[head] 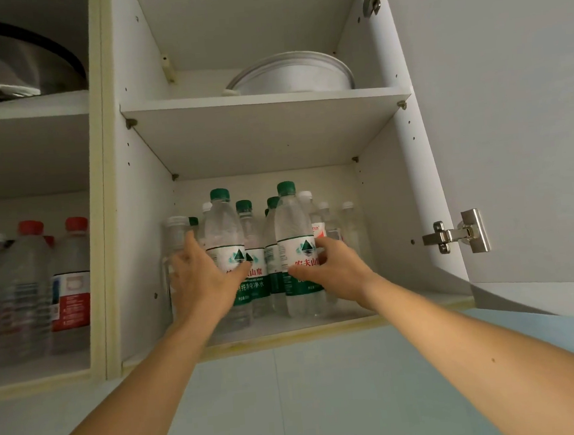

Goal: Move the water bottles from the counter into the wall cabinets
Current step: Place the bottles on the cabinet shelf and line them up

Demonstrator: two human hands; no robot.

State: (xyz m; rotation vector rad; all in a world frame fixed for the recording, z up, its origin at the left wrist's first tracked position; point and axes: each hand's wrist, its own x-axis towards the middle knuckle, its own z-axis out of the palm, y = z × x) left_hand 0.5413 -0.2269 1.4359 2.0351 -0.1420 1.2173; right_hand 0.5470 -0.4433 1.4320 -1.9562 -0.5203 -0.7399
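Both hands reach into the open wall cabinet. The left hand curls round one green-capped bottle at 9 o'clock; the right hand curls round another green-capped bottle at 3 o'clock. Both stand upright on the lower shelf among other bottles.

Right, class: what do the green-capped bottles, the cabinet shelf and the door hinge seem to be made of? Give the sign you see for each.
Green-capped bottles: clear thin plastic, since the bottles behind show through; glossy printed label.
Cabinet shelf: probably laminated board, matte white, with a flat square edge resting on small pegs.
Door hinge: metal, with a bright silvery shine.
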